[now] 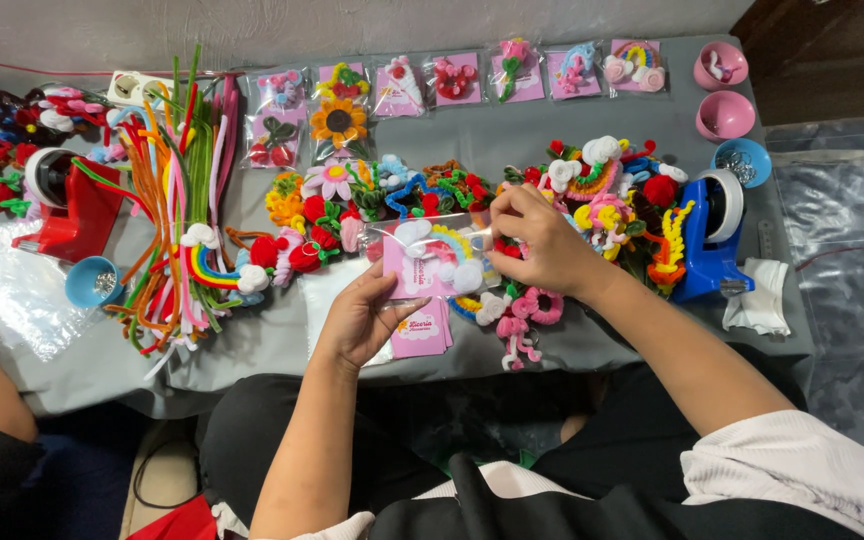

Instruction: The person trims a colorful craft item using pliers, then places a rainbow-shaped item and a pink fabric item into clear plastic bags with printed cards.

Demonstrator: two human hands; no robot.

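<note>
Two hands on one job | I see left hand point(360, 318) gripping pink card point(414, 268), right hand point(542, 242) pinching clear bag point(432, 250) with rainbow piece point(447, 252), frame centre | step: bagging | next: steady slide, I judge

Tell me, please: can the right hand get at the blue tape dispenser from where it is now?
Probably yes. The blue tape dispenser stands just right of the right hand, with only low pipe-cleaner flowers between. But that hand is pinching the clear bag, so it must let go first.
</note>
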